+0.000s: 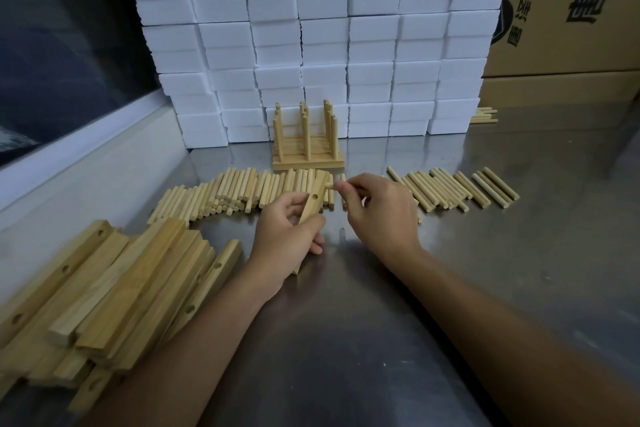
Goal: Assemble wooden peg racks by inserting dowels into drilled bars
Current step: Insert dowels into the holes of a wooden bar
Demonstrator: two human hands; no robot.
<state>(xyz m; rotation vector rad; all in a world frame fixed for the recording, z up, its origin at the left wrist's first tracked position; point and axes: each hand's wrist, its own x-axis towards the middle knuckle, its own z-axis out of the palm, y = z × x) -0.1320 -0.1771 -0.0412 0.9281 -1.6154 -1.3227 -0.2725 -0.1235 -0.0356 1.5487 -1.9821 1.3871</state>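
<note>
A: Nearest, the pile of drilled bars (114,291). Past it, the left hand (287,232) grips one bar (313,199) upright off the table (381,305); the right hand (377,208) pinches a dowel (330,186) at its top hole.

B: Risk?

A: A tilted dowel could jam (or the bar twist).

B: Hidden?

A: Most of the dowel, behind fingers. Beyond: loose dowels (239,191), finished racks (306,142).

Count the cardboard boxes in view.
2. One large cardboard box with black print stands at the upper right beside the white foam blocks; a second box lies under it. More may be hidden.
</note>
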